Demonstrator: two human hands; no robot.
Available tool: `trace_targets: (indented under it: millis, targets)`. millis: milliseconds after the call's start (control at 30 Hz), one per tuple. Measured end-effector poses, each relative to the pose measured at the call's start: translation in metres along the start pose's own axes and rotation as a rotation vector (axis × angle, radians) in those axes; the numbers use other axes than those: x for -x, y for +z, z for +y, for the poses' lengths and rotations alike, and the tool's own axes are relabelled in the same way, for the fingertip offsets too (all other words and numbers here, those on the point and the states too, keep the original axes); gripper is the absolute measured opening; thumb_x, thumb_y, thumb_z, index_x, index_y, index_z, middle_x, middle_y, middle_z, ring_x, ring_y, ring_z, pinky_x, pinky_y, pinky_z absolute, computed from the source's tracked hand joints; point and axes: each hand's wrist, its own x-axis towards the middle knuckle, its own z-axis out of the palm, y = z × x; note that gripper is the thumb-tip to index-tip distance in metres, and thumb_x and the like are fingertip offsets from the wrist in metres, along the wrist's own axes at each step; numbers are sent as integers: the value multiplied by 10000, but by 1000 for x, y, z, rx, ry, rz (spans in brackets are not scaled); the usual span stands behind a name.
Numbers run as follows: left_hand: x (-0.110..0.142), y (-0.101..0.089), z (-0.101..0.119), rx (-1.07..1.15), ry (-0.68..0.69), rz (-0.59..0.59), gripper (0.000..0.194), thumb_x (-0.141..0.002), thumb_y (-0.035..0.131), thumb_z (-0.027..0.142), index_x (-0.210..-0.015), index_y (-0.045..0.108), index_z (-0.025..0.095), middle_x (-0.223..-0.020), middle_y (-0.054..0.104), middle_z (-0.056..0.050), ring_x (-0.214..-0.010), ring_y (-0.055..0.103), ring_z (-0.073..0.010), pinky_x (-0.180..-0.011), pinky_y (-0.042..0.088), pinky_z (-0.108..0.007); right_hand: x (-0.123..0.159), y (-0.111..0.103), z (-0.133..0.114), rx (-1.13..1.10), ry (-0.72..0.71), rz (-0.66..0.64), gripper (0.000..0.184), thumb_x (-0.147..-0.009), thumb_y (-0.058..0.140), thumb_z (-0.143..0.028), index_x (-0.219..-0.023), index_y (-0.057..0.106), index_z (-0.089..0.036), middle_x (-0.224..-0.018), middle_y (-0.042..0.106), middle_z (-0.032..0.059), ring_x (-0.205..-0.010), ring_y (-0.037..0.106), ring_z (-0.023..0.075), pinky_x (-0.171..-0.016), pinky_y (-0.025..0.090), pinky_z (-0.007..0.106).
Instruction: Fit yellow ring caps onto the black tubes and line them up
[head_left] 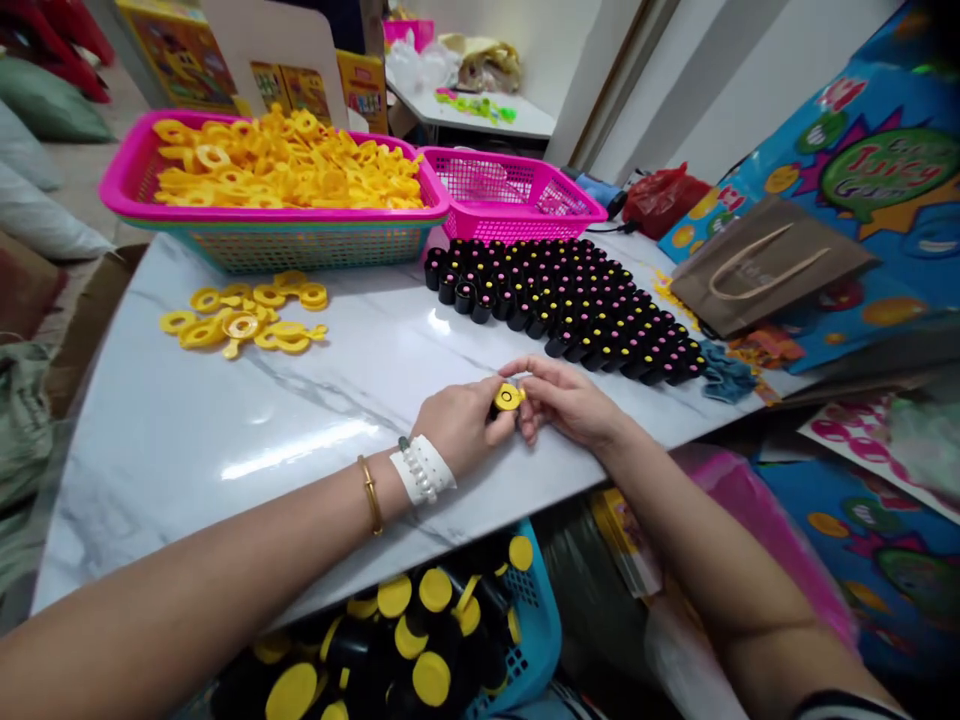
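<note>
My left hand (pixel 466 425) is closed around a small black container with a yellow lid (pixel 507 397) fitted on its top, just above the near part of the table. A dark ring shows on the lid's face. From the other side, my right hand (pixel 564 400) has its fingers and thumb pressed at the lid's small tab. Most of the container's body is hidden by my fingers. To the left lies a loose pile of yellow ring-shaped lids (pixel 244 325). Beyond my hands stand rows of small black containers (pixel 562 290) with yellow or pink dots on top.
A pink basket (pixel 124 190) heaped with yellow lids stands at the back left, beside another pink basket (pixel 517 213). At right are a brown paper bag (pixel 772 270) and a blue printed box (pixel 885 150). Below the table edge, a blue basket (pixel 544 620) holds black containers with yellow lids.
</note>
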Motion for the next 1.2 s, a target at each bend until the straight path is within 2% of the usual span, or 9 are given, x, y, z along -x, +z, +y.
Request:
trace_targets:
  millis: [100, 267, 400, 567, 767, 867, 967, 1100, 1200]
  targets:
    - [-1, 1, -1, 30, -2, -11, 316, -850, 529, 336, -1093, 628, 161, -732, 661, -27, -596, 564, -145, -566, 385, -259, 4, 0, -1, -20, 24, -42, 406, -863, 644, -388, -1170, 498, -165, -660, 682, -8, -559, 678, 155, -541, 582, 277]
    - [-5, 2, 1, 18, -15, 27, 336, -822, 551, 348, -1080, 644, 155, -730, 673, -37, -621, 590, -165, -599, 409, -273, -7, 13, -3, 204, 52, 86, 237, -873, 614, -299, -1046, 502, -181, -468, 579, -78, -334, 526, 102, -334, 431, 166]
    - [-5, -3, 0, 44, 0, -23, 249, -799, 551, 318, -944, 684, 164, -729, 684, -36, -623, 598, -160, -578, 391, -251, -3, 24, -4, 239, 96, 152, 281, -888, 575, -351, -1084, 452, -192, -456, 569, -85, -363, 571, 125, -363, 469, 183]
    - [-6, -10, -4, 66, 82, -68, 210, -774, 547, 269, -875, 714, 194, -695, 683, -14, -605, 596, -154, -566, 385, -236, -2, 23, -6, 219, 134, 57, 313, -897, 546, -433, -1083, 484, -190, -486, 570, -75, -366, 562, 118, -358, 468, 188]
    - [-7, -4, -5, 2, 103, -21, 238, -777, 570, 299, -902, 729, 174, -721, 696, -41, -649, 617, -177, -617, 411, -259, -4, 32, -7, 496, 92, 183, 198, -931, 510, -376, -1026, 463, -209, -403, 521, -98, -298, 473, 105, -305, 387, 158]
    - [-11, -7, -8, -15, 145, -54, 247, -782, 584, 305, -923, 721, 154, -727, 693, -43, -648, 611, -170, -631, 418, -258, -2, 30, -5, 421, 114, 167, 252, -928, 501, -381, -1100, 457, -202, -423, 521, -96, -343, 527, 128, -346, 441, 191]
    - [-11, -12, -7, -35, 200, -110, 244, -772, 601, 302, -911, 711, 135, -735, 686, -45, -670, 614, -177, -647, 423, -264, 8, 30, 0, 462, 18, 158, 401, -870, 589, -395, -1197, 469, -196, -513, 546, -86, -422, 563, 125, -417, 469, 206]
    - [16, -19, 5, -43, 238, -238, 245, -775, 588, 254, -958, 697, 132, -789, 695, -52, -718, 633, -191, -665, 444, -274, 40, 58, 16, 804, -191, 318, 349, -799, 678, -352, -1095, 608, -180, -568, 507, -68, -500, 513, 106, -486, 416, 208]
    - [69, -20, 22, -10, 228, -297, 306, -820, 554, 251, -1079, 655, 125, -886, 704, -78, -773, 647, -204, -703, 482, -299, 82, 89, 32, 960, -283, 406, 333, -835, 642, -329, -1143, 623, -205, -629, 537, -41, -551, 522, 125, -557, 445, 251]
